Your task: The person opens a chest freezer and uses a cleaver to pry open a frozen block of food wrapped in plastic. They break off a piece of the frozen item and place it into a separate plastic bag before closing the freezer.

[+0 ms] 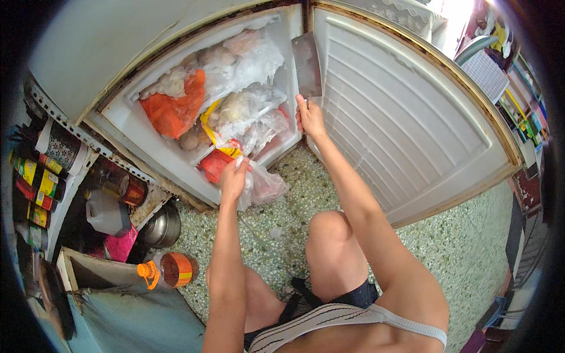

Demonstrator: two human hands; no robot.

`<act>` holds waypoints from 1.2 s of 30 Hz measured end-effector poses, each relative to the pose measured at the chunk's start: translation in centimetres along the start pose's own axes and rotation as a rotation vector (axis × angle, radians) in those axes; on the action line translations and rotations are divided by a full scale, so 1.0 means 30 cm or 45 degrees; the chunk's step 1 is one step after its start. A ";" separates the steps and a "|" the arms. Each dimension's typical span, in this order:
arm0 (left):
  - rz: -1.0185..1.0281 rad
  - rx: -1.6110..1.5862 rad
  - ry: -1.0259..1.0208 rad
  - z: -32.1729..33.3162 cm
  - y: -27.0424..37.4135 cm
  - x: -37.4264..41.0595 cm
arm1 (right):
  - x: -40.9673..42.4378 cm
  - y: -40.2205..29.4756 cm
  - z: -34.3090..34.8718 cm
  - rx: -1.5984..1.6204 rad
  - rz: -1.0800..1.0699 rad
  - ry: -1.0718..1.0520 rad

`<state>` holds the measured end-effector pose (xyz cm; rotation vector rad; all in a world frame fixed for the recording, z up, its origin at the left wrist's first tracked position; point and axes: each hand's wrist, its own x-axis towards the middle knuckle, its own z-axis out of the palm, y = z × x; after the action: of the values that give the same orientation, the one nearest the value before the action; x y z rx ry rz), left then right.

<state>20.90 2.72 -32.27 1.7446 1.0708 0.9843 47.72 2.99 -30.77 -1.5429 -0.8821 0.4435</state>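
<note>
A clear plastic bag (267, 187) with something pinkish inside hangs from my left hand (233, 178), in front of the open freezer compartment (145, 128). My right hand (310, 118) grips a cleaver (307, 66), its broad blade pointing up between the compartment and the opened door (397, 119). Thick frost (251, 66) coats the shelves and the bagged food. An orange bag (176, 108) sticks out at the left, and a yellow bag (212, 128) sits lower. By my left hand lies a red package (215, 165), partly hidden behind it.
An oil bottle with an orange cap (174, 270) stands on the speckled floor (273, 247) at my left. Beyond it are a metal pot (163, 227), a plastic jug (106, 214) and a shelf rack (75, 194) with several boxes. The door spreads across the right side.
</note>
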 end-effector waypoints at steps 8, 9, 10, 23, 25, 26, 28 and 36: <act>-0.026 -0.033 -0.054 0.007 0.004 0.041 | -0.070 -0.042 0.184 -0.018 -0.001 0.021; -0.028 -0.045 -0.073 0.007 -0.014 0.051 | -0.074 -0.045 0.228 0.047 0.058 0.031; -0.034 -0.040 -0.068 -0.016 -0.053 0.063 | -0.161 -0.164 0.266 0.305 0.121 -0.009; -0.163 0.575 -0.743 0.097 -0.176 0.092 | -0.318 0.044 0.431 0.087 -0.109 0.411; -0.349 -0.153 -0.612 0.042 -0.004 0.074 | -0.361 -0.022 0.392 -0.067 -0.139 0.524; -0.443 -0.619 -0.501 0.011 0.071 0.068 | -0.368 -0.050 0.380 0.041 -0.115 0.436; -0.306 -0.658 -0.515 0.010 0.098 0.083 | -0.385 -0.085 0.382 0.047 -0.183 0.361; 0.105 -0.241 -0.246 0.022 0.198 0.170 | -0.432 -0.274 0.207 -0.233 -0.409 -0.240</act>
<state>24.74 5.62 -26.05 1.6995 0.7638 0.9148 32.74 -2.80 -26.74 -1.5041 -1.3240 0.2827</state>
